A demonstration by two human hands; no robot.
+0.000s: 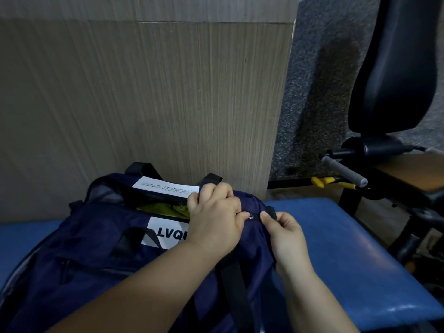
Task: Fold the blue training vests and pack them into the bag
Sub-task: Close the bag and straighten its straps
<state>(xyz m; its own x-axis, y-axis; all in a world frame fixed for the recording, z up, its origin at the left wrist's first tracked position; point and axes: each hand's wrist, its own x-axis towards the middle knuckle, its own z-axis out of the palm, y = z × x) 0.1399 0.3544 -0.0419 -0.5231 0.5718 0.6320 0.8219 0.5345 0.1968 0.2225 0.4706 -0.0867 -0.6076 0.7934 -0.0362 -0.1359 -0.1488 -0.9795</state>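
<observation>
— Where's the bag?
— The bag lies at lower centre-left on the blue bench. Its top is partly open, and yellow-green cloth shows inside.
— And the hands?
— The left hand curls over the bag's top edge by the zip. The right hand pinches a black tab at the bag's end.

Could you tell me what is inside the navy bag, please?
In the bag opening, a strip of yellow-green fabric shows; the left hand and bag cloth hide everything else.
</observation>
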